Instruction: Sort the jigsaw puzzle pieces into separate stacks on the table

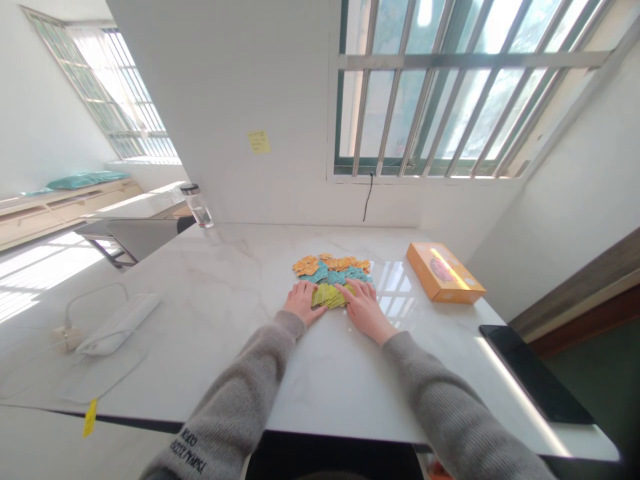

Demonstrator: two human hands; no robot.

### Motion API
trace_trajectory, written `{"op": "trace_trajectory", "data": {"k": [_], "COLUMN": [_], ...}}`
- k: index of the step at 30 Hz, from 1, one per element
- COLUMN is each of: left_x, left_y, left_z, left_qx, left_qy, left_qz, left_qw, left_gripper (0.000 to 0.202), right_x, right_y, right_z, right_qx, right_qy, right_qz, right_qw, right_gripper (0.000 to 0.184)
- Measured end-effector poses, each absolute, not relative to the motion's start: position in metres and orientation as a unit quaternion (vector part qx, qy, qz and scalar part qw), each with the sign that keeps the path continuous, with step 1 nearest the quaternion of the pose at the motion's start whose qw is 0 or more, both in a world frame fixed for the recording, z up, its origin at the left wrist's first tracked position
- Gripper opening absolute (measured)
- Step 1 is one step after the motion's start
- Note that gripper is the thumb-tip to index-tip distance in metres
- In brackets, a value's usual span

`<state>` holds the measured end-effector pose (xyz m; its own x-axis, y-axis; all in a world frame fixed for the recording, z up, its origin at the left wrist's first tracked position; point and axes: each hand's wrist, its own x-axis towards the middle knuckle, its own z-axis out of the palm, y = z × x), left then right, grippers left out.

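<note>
In the head view, a heap of small flat cardboard pieces, which look like jigsaw pieces, lies on the white table in three colour bands. Orange pieces point(345, 264) form the far band, blue pieces point(340, 275) the middle one, and yellow-green pieces point(327, 295) the nearest. My left hand point(301, 303) rests at the left edge of the heap, its fingers stretched and touching the yellow-green pieces. From the right, my right hand point(365, 308) lies over the other end of that band, fingers spread. Each palm covers part of the table and some pieces.
An orange box point(443, 277) sits to the right, with a black tablet-like slab point(535, 373) nearer the right edge. A white power strip point(120, 323) and its cable lie at left. A clear bottle point(199, 207) stands at the far left corner of the white table point(225, 287).
</note>
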<state>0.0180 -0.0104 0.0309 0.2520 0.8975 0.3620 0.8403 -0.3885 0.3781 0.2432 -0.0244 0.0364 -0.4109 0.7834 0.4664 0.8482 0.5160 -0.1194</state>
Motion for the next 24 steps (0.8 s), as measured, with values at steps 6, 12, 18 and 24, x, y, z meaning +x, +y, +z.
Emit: {"op": "trace_trajectory", "data": {"k": [6, 12, 18, 24], "left_x": [0.018, 0.013, 0.02, 0.036], "left_y": [-0.003, -0.006, -0.011, -0.012], "left_z": [0.022, 0.021, 0.021, 0.025], "left_qx": [0.827, 0.834, 0.821, 0.806], "left_qy": [0.452, 0.386, 0.387, 0.44], "left_qz": [0.327, 0.361, 0.357, 0.349], "left_qw": [0.076, 0.157, 0.222, 0.187], "left_gripper": [0.039, 0.037, 0.05, 0.07], "right_x": [0.238, 0.245, 0.244, 0.242], "right_y": [-0.025, -0.028, -0.026, -0.025], "right_z": [0.038, 0.047, 0.044, 0.043], "right_qx": [-0.423, -0.383, -0.389, -0.359], "right_qy": [-0.87, -0.88, -0.866, -0.868], "right_qz": [-0.044, -0.021, 0.034, 0.089], "right_qw": [0.248, 0.28, 0.313, 0.331], "right_gripper": [0.051, 0.035, 0.048, 0.068]}}
